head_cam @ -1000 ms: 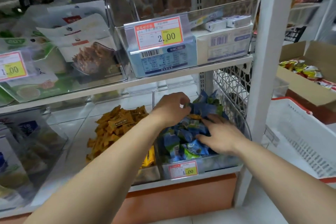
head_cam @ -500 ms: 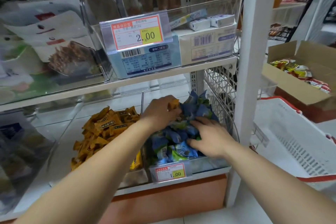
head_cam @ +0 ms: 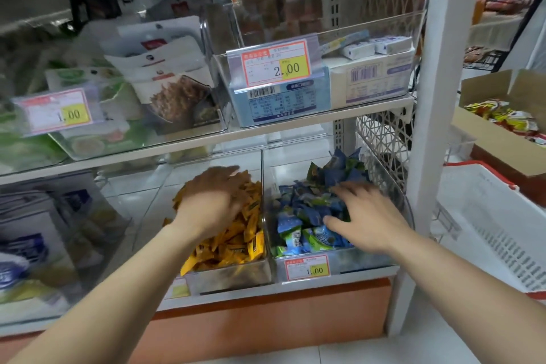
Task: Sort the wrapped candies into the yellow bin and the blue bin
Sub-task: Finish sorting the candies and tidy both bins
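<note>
Your right hand [head_cam: 366, 215] lies flat and open on the blue candies [head_cam: 298, 213] in the blue bin [head_cam: 369, 261]. Your left hand [head_cam: 212, 201] hangs right over the yellow candies [head_cam: 233, 245] in the yellow bin [head_cam: 236, 273]. It is too blurry to tell if it holds one. A moment ago it was at the blue bin.

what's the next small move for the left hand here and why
Probably the left hand should open its fingers and release whatever it carries. It sits low over the yellow candies in the yellow bin, though blur hides whether it holds a piece. The right hand lies spread on the blue candies and seems to need no move yet.
</note>
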A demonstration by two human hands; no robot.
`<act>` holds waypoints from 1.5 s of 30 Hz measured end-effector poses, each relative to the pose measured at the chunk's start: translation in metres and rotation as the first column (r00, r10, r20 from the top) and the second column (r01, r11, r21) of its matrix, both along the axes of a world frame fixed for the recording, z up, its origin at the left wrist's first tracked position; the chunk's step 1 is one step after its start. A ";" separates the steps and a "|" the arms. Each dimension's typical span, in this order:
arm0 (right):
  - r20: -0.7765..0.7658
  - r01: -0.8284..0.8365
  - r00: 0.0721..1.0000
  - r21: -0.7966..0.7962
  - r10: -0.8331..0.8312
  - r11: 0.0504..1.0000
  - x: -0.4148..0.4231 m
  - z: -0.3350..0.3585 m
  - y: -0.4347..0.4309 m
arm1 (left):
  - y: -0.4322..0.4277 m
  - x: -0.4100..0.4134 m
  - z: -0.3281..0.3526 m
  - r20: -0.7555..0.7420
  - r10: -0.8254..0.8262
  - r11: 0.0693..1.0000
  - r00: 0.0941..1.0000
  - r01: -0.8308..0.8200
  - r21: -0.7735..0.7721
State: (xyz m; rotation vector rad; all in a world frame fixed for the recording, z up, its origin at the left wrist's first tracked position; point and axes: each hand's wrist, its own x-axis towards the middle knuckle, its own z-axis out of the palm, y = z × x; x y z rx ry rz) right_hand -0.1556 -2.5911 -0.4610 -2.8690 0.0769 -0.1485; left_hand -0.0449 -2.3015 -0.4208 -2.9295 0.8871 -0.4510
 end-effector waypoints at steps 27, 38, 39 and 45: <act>-0.238 0.326 0.935 0.286 -0.263 0.901 -0.010 -0.009 -0.013 | -0.165 -0.006 -0.033 -0.679 -0.025 0.937 0.734 -0.219 -0.271; -0.429 0.550 0.834 0.582 -0.348 0.599 0.074 -0.024 -0.009 | -0.185 0.062 -0.062 -0.851 0.052 0.818 0.523 -0.511 -0.264; -0.429 0.543 0.839 0.620 -0.334 0.567 0.081 -0.024 -0.011 | -0.187 0.070 -0.066 -0.865 0.057 0.778 0.498 -0.565 -0.274; -0.369 0.411 0.910 0.861 -0.188 0.299 0.098 -0.029 -0.032 | -0.201 0.085 -0.076 -0.877 -0.111 0.655 0.468 -0.629 -0.419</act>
